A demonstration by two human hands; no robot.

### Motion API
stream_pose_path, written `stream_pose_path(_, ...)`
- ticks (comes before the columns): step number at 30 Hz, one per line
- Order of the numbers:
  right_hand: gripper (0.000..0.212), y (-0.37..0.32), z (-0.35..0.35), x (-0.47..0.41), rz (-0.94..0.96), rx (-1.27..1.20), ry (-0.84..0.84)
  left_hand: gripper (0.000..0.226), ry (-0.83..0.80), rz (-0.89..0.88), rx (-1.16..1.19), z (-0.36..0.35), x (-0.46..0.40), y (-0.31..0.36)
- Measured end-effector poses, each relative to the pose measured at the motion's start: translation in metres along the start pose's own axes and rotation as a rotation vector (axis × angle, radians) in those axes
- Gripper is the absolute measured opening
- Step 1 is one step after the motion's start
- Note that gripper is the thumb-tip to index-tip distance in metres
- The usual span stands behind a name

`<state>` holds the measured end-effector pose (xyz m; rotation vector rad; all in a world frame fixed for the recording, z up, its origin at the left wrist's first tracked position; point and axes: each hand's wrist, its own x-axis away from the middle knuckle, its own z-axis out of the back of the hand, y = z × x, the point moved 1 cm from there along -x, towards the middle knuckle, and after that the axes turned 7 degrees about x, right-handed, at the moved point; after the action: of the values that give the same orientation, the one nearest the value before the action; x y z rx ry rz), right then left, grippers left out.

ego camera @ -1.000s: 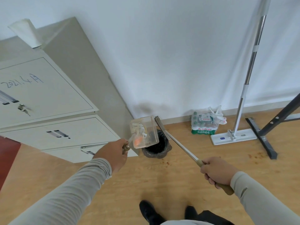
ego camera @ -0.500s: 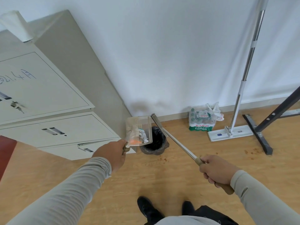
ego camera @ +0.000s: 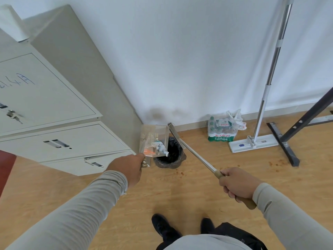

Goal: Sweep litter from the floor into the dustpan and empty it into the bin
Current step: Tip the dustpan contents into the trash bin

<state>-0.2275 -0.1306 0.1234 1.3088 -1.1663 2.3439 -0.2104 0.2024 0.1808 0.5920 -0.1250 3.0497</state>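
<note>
The dustpan (ego camera: 153, 143) has tipped further since a second ago; litter (ego camera: 161, 149) slides to its lip over the bin (ego camera: 170, 156), at twelve o'clock. Left hand (ego camera: 128, 167) grips its handle, right hand (ego camera: 237, 184) wraps the broom (ego camera: 194, 156). Emptying is nearly done.

A: What is the person wearing?
B: A long-sleeved top in a pale grey-beige, plain, a soft knit by the look of it. The left sleeve (ego camera: 75, 210) ends in a cuff at the wrist, a little bunched there, with a small loose thread at its edge. The right sleeve (ego camera: 292, 215) has the same cuff, and a small dark mark on the forearm.
A: And the hands?
B: Both the left hand (ego camera: 128, 167) and the right hand (ego camera: 237, 183) are bare: no gloves, rings or watch showing.
A: Lower down?
B: Dark trousers (ego camera: 232, 235) and black shoes (ego camera: 164, 227), rounded at the toe. The hem of the grey top (ego camera: 203, 242) hangs over the trousers.
</note>
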Motion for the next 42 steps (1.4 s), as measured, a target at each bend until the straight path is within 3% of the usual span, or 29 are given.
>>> stream_pose_path(42,0.005,-0.005,-0.008,0.001,-0.029,-0.262,-0.041,0.036,-0.059,-0.049,-0.161,-0.025,0.01,0.021)
